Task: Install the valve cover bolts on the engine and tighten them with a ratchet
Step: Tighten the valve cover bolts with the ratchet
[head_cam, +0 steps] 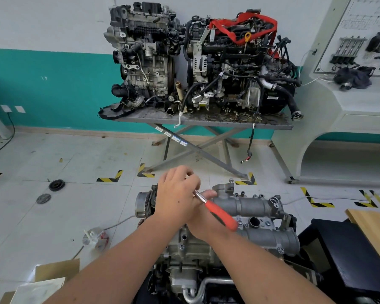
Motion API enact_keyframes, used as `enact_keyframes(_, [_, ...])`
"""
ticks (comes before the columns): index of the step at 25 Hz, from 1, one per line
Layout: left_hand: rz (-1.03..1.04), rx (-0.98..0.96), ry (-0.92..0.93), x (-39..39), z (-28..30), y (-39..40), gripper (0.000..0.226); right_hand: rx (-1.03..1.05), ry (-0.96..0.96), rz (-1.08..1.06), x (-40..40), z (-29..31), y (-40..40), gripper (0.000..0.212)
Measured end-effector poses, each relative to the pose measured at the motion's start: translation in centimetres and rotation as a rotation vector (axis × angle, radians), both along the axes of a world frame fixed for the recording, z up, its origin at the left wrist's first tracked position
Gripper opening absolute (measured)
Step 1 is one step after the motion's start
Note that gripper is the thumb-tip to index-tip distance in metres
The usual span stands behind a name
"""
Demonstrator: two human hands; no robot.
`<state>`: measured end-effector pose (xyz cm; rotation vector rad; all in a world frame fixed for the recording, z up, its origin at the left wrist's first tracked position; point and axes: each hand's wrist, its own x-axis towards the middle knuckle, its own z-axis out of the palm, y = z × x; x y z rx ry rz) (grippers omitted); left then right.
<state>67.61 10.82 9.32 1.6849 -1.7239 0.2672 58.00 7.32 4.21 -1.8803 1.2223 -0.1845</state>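
Note:
A bare engine point(250, 205) with a grey cast valve cover stands low in the middle of the head view. Several bolts point(236, 195) sit along the cover's far edge. My left hand point(176, 196) is over the cover's left end, fingers curled round the metal shaft of a ratchet point(221, 213). The ratchet's orange handle slants down to the right. My right hand point(203, 224) lies crossed under the left hand and under the handle, with one digit showing beside the shaft. Its other fingers, the ratchet's head and any bolt beneath are hidden.
Two more engines point(195, 62) stand on a scissor-leg table point(206, 123) against the far wall. A black cabinet point(349, 260) and a wooden board point(375, 233) are close on the right. Cardboard point(53, 273), a plastic bottle point(94, 238) and two round parts point(56, 185) lie on the floor to the left.

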Motion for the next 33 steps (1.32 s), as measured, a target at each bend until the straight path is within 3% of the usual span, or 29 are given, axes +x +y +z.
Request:
enact_keyframes(2, [-0.111, 0.079, 0.342, -0.2, -0.7, 0.7, 0.053, 0.105, -0.112, -0.045, 0.2, 0.5, -0.4, 0.033])
enact_keyframes(5, [-0.127, 0.087, 1.022, -1.6, -0.9, 1.0, 0.037, -0.151, 0.086, 0.047, 0.2, 0.6, -1.0, 0.025])
enact_keyframes(7, [-0.006, 0.165, 1.509, -1.8, -0.4, 0.4, 0.041, -0.253, 0.042, 0.081, 0.0, 0.8, -0.9, 0.02])
enact_keyframes(8, [0.031, 0.211, 1.663, -1.3, -0.1, 0.0, 0.042, -0.306, 0.055, 0.115, -0.1, 0.5, -1.0, 0.023])
enact_keyframes(10, [0.059, 0.297, 1.749, 0.2, 0.6, -0.9, 0.034, -0.34, 0.063, 0.139, -0.3, -0.1, -0.9, 0.028])
enact_keyframes(12, [0.06, 0.4, 1.657, 1.5, 1.7, -1.5, 0.023, -0.346, 0.069, 0.162, -0.1, -0.2, -0.4, 0.03])
enact_keyframes(14, [0.049, 0.551, 1.42, 2.0, 2.9, -1.7, 0.021, -0.384, 0.082, 0.184, 0.0, -0.1, -0.1, 0.035])
enact_keyframes(16, [0.054, 0.691, 0.992, 1.9, 4.3, -2.1, 0.023, -0.366, 0.083, 0.175, 0.1, -0.1, 0.2, 0.038])
enact_keyframes(19, [0.053, 0.749, 0.22, 0.5, 5.5, -2.8, 0.02, -0.318, 0.095, 0.149, -0.1, -0.4, 0.2, 0.032])
enact_keyframes(21, [0.035, 0.684, -0.238, -1.1, 5.1, -2.6, 0.009, -0.301, 0.109, 0.106, -0.5, -0.7, 0.0, 0.027])
enact_keyframes(23, [-0.009, 0.543, -0.48, -2.2, 3.9, -2.0, 0.009, -0.281, 0.076, 0.046, -0.8, -0.9, 0.0, 0.024])
enact_keyframes(25, [0.002, 0.362, -0.503, -2.2, 2.8, -1.3, 0.019, -0.241, 0.087, 0.041, -0.5, -1.4, -0.1, 0.021])
enact_keyframes(28, [0.043, -0.043, -0.377, -0.9, 1.1, -0.7, 0.042, -0.214, 0.043, 0.017, 0.0, -0.8, -0.2, 0.021])
enact_keyframes(30, [0.08, -0.142, -0.32, -0.7, 0.4, -0.1, 0.052, -0.117, -0.053, -0.058, 0.1, -0.5, 0.4, 0.02])
enact_keyframes(32, [0.09, -0.138, -0.238, -0.9, -0.4, 0.6, 0.052, -0.161, 0.015, -0.055, -0.7, -0.3, 0.5, 0.03])
enact_keyframes(33, [0.065, -0.121, -0.125, -1.1, -0.7, 0.9, 0.047, -0.459, 0.177, -0.015, -1.6, -0.1, -0.6, 0.039])
